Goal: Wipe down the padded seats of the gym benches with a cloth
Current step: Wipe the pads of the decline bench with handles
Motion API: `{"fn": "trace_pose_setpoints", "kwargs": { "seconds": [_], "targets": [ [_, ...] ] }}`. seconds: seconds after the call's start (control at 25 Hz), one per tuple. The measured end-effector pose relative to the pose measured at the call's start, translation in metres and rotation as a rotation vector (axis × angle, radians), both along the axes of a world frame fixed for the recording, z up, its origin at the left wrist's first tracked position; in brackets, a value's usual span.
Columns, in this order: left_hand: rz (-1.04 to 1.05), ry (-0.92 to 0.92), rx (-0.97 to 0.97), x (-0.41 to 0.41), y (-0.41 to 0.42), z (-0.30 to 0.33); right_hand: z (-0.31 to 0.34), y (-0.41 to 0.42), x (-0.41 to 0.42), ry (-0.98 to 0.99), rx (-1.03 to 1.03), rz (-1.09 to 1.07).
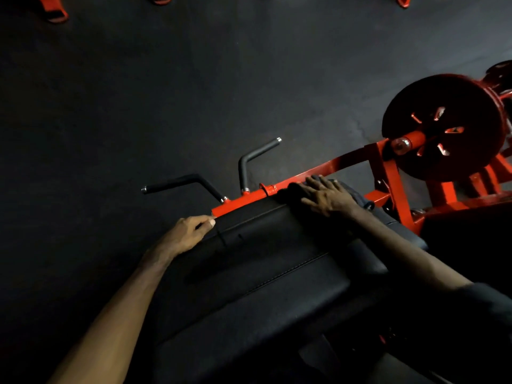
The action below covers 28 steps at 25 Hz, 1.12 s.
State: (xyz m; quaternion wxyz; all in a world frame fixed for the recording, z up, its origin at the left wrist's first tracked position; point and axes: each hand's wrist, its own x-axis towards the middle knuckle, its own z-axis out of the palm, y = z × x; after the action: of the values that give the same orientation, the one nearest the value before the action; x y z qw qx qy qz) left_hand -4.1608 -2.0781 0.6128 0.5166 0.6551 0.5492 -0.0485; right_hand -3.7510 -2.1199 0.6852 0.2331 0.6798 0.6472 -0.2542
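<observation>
Black padded bench (249, 286), stitched seam running across it, filling the lower middle of the view; left hand (191, 231) at the pad's far left edge, fingers curled with the thumb against the pad's edge, whether this grip holds anything cannot be told; right hand (327, 198) flat, fingers straight and spread, pressing a dark cloth (293, 189) onto the pad's far end, just beside the orange frame bar (249, 198); two black handles (257, 153) rising from that bar; dark weight plate (443, 126) on an orange sleeve at right; dark floor (166, 79) beyond.
</observation>
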Motion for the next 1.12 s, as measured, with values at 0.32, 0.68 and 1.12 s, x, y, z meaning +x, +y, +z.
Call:
{"fn": "trace_pose_setpoints", "kwargs": {
  "seconds": [0.32,0.68,1.12],
  "targets": [
    [-0.012,-0.041,-0.034,-0.005,0.002,-0.009,-0.002,0.011,-0.030,0.012,-0.027,0.068],
    [0.000,0.018,-0.001,0.000,-0.005,-0.003,-0.020,0.026,-0.035,0.058,-0.024,0.078],
    [-0.005,0.048,0.045,0.000,-0.008,-0.001,-0.004,0.016,-0.039,-0.017,-0.012,-0.071]
  ]
}}
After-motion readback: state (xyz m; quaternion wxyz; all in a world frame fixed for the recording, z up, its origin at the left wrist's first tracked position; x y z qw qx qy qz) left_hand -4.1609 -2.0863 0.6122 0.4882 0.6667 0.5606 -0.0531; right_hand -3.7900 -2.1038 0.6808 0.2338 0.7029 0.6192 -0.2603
